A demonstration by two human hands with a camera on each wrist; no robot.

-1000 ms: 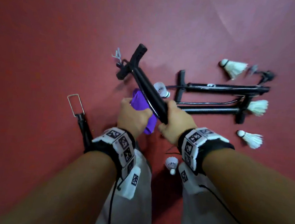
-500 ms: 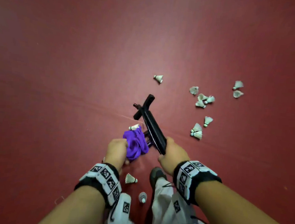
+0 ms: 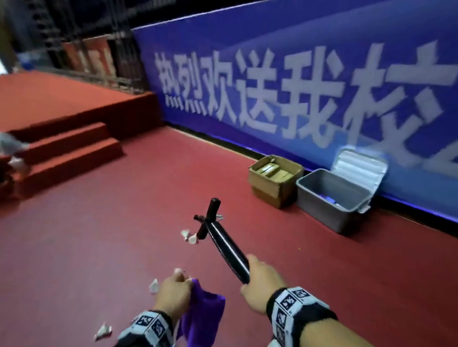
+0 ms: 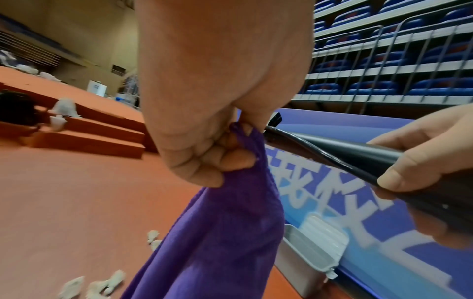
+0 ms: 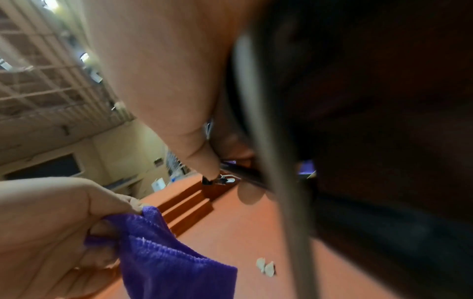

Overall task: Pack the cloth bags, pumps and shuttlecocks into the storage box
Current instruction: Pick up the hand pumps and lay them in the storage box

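My left hand (image 3: 174, 292) grips the top of a purple cloth bag (image 3: 202, 324), which hangs limp below the fist (image 4: 217, 161); the same purple bag (image 4: 217, 232) fills the lower left wrist view. My right hand (image 3: 260, 282) is curled round the barrel of a black pump (image 3: 225, 244), its T-handle pointing up and away. The grey storage box (image 3: 329, 206) stands with its lid raised against the blue banner wall, ahead to the right. White shuttlecocks (image 3: 191, 237) lie on the red floor, some near my left hand (image 3: 154, 286).
A brown cardboard box (image 3: 274, 179) sits just left of the storage box. Red carpeted steps (image 3: 68, 147) rise to a stage at the left. A blue banner wall (image 3: 311, 84) runs along the right, with railings above. More shuttlecocks (image 4: 89, 285) lie on the floor.
My view has lifted from the floor to the hall, and the storage box has come into sight. Both hands have moved apart while still holding the purple bag and the pump.
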